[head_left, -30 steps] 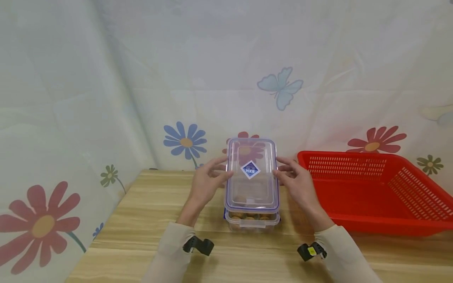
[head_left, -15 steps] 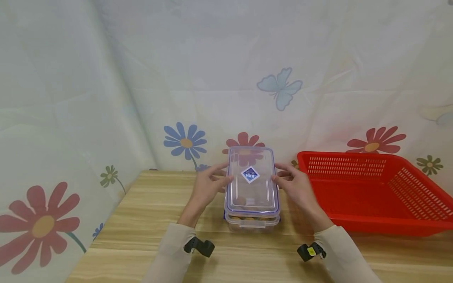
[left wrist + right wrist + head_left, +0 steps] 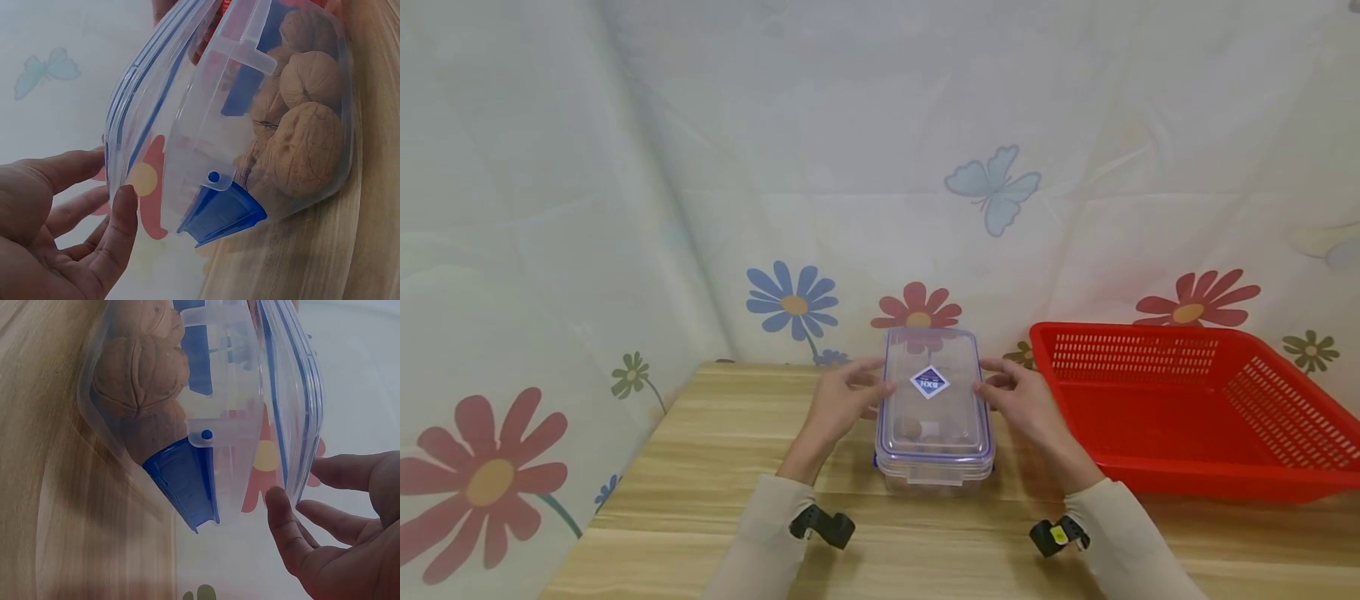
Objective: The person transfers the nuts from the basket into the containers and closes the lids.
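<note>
A clear lid [image 3: 930, 417] with a blue seal and a diamond-shaped label lies tilted over a transparent food container [image 3: 934, 479]. Its near edge meets the container's rim, while the far edge is still raised. My left hand [image 3: 841, 400] pinches the lid's left edge between thumb and fingers. On the opposite edge my right hand [image 3: 1024, 400] pinches the lid likewise. Inside the container sit several walnuts [image 3: 309, 147], seen through its wall in both wrist views. Blue clips [image 3: 222, 212] hang outward on the container's sides, unfastened.
A red plastic basket [image 3: 1202, 479] with perforated walls stands on the right of the wooden table [image 3: 715, 500]. Behind the table hangs a pale curtain [image 3: 850, 167] printed with flowers and a butterfly.
Both hands have lowered the lid's far edge toward the container, so its tilt is smaller. The lid's near edge has come down onto the rim. The container and basket have stayed put.
</note>
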Action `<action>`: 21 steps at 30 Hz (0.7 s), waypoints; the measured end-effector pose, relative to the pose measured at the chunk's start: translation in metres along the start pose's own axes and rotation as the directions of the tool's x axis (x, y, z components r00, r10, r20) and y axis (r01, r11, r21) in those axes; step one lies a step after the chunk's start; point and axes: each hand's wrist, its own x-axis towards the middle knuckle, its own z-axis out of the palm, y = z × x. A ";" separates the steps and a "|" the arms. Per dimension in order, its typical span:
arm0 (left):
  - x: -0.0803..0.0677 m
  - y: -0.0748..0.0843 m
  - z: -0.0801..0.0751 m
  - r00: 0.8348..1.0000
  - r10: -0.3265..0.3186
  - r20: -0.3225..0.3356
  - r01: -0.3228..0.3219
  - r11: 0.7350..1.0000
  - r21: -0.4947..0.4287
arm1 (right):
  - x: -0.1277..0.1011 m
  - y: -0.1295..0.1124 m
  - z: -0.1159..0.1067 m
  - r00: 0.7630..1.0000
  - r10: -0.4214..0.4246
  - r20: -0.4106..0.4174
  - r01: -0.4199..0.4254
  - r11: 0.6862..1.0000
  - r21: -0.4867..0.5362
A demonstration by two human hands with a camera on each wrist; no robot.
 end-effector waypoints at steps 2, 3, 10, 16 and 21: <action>0.000 -0.001 0.000 1.000 -0.013 0.009 0.013 1.000 0.002 | 0.000 0.000 0.000 1.000 0.009 0.013 -0.008 1.000 -0.007; 0.000 -0.002 0.000 1.000 -0.017 0.014 0.017 1.000 0.005 | 0.000 0.000 0.000 1.000 0.013 0.017 -0.013 1.000 -0.011; -0.003 -0.001 0.000 0.998 -0.053 0.034 0.050 0.995 0.088 | -0.002 0.001 0.002 0.999 0.028 0.034 -0.026 0.999 -0.044; -0.003 0.001 0.001 0.998 -0.052 0.043 0.046 0.991 0.125 | -0.002 0.001 0.003 0.998 0.043 0.043 -0.040 0.997 -0.060; -0.004 0.001 0.003 0.998 -0.049 0.047 0.041 0.987 0.154 | -0.002 0.004 0.004 0.998 0.040 0.052 -0.037 0.997 -0.067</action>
